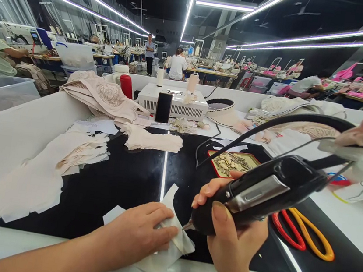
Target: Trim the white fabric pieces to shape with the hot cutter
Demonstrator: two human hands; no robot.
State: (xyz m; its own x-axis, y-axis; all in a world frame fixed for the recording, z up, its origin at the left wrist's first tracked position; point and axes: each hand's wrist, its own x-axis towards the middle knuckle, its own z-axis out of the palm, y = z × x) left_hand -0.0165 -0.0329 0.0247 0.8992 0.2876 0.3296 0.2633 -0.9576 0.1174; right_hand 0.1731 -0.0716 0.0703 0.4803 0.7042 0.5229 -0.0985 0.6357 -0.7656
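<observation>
My left hand [138, 232] presses on a small cream fabric piece [185, 241], thumb and fingers closed on it over the black work mat [130, 178]. A paler sheet lies beneath the fabric. My right hand [237, 244] grips a black corded hand tool [260, 192] with a silver lever-like plate on its side. The tool slants down to the left, and its narrow metal tip is at the fabric beside my left thumb. Whether the tip touches the fabric, I cannot tell. A thick black cable [289, 117] loops from the tool's rear.
Red-and-orange-handled scissors [313, 236] lie right of my right hand. Behind the tool sits a tray of seeds [231, 163]. Cut fabric stacks [80, 150] spread left; a phone [163, 107] leans against a white box [188, 104]. Blurred pinkish material hangs upper right. Other people work beyond.
</observation>
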